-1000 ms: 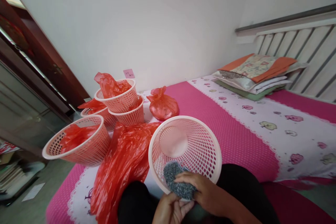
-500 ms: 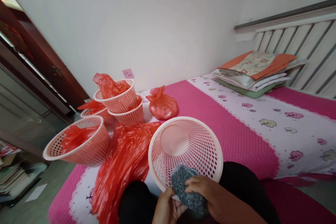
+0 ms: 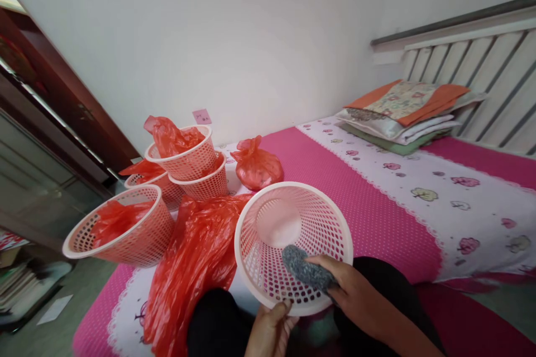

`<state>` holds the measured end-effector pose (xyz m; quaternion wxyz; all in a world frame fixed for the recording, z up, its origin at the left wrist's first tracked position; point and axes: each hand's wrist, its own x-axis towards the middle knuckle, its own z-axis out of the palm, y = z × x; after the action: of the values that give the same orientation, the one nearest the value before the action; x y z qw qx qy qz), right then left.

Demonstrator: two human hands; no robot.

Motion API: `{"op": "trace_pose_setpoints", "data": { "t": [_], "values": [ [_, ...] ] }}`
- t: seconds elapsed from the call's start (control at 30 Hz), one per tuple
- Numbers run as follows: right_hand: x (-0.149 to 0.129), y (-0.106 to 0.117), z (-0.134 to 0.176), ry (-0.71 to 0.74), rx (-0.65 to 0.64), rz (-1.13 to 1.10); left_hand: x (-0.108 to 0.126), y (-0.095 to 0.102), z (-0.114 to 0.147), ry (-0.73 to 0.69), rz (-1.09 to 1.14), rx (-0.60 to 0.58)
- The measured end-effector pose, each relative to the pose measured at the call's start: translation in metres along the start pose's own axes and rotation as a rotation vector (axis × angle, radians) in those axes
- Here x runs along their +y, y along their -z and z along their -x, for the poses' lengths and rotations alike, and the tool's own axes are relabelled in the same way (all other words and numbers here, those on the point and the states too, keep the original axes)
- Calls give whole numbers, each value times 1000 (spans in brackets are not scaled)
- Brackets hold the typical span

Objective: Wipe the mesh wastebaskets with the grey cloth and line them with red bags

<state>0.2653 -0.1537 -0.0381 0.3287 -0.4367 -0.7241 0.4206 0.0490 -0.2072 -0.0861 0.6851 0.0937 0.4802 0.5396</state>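
A pale pink perforated plastic basket lies tilted in front of me, its mouth facing my way. My left hand pinches the basket's near rim, thumb on top and fingers beneath. Gripped in my right hand is a grey-blue cloth, bunched up and reaching inside the basket over its lower wall. Whether the cloth presses on the mesh is hard to make out. Left of the basket, a crumpled red plastic bag spreads over the bed. My fingertips under the rim are partly hidden.
Several pink baskets holding red bags stand at the left, with one basket raised above the others. A knotted red bag sits near the wall. Folded bedding is stacked at the far right of the bed.
My right hand has carried the cloth off the near rim and into the basket, toward the right. The left hand still holds the rim. The view has shifted slightly.
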Motion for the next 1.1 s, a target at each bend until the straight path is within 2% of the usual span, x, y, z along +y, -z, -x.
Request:
{"op": "trace_pose_setpoints", "data": {
  "t": [0.07,0.13,0.23,0.3,0.47,0.6,0.7,0.83,0.93,1.03,1.1],
  "values": [
    [-2,1,-3,-18,57,-62,-1,3,-1,57,-11,2],
    [0,1,-5,-17,113,-108,-1,5,-1,104,-15,-60],
    [6,1,-8,-16,168,-127,-3,2,1,86,-24,-179],
    [11,-1,-9,-21,182,-126,-6,-3,2,81,-32,-182],
    [19,-16,-6,-72,130,-118,-12,-10,0,117,-39,-149],
    [18,-24,-2,-89,65,-94,-16,-4,-5,158,-57,-200],
    [18,-20,-7,-59,65,-104,-18,2,-9,174,-69,-231],
    [21,-10,-28,-6,110,-93,-23,6,-11,178,-75,-219],
    [25,-7,-52,32,166,26,-24,4,-10,175,-70,-188],
    [29,-12,-80,48,192,180,-23,0,-7,171,-69,-164],
    [33,-19,-99,33,166,268,-22,-1,-6,174,-75,-158]
  ]
}}
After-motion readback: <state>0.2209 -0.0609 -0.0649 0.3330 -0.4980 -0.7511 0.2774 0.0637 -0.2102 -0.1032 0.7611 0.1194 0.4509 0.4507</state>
